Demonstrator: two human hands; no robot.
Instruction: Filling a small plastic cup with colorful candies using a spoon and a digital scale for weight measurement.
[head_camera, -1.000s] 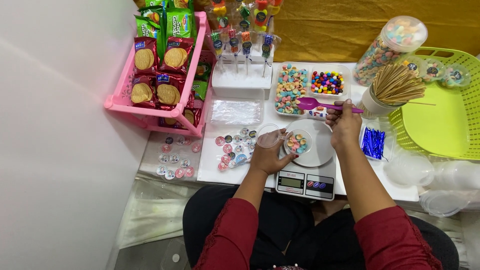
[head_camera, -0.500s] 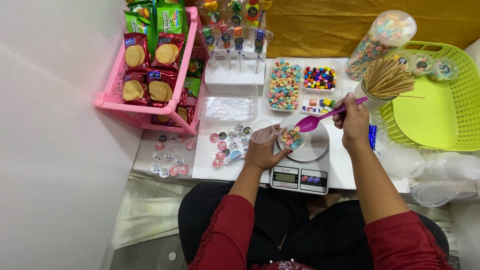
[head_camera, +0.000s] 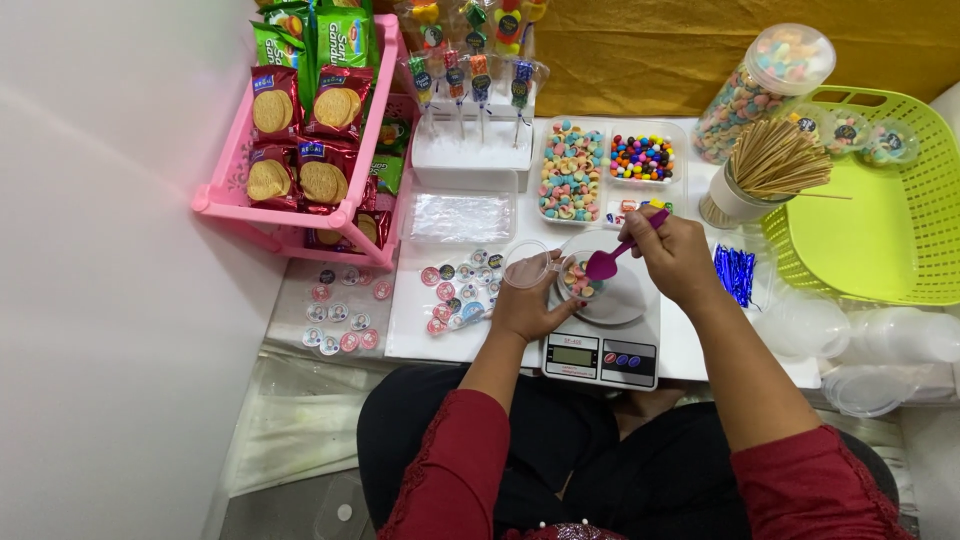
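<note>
My left hand holds a small clear cup of pastel candies on the round pan of a white kitchen scale, with its clear lid hinged open to the left. My right hand grips a magenta spoon whose bowl hovers right over the cup. Just behind lie a tray of pastel ring candies and a tray of coloured round candies.
A pink rack of biscuit packets stands at the left. Round stickers lie left of the scale. A white stand of lollipops, a candy jar, a cup of wooden skewers, a green basket and clear cups surround the scale.
My right hand has brought the magenta spoon from the candy trays back down to the cup on the scale. My left hand stayed on the cup.
</note>
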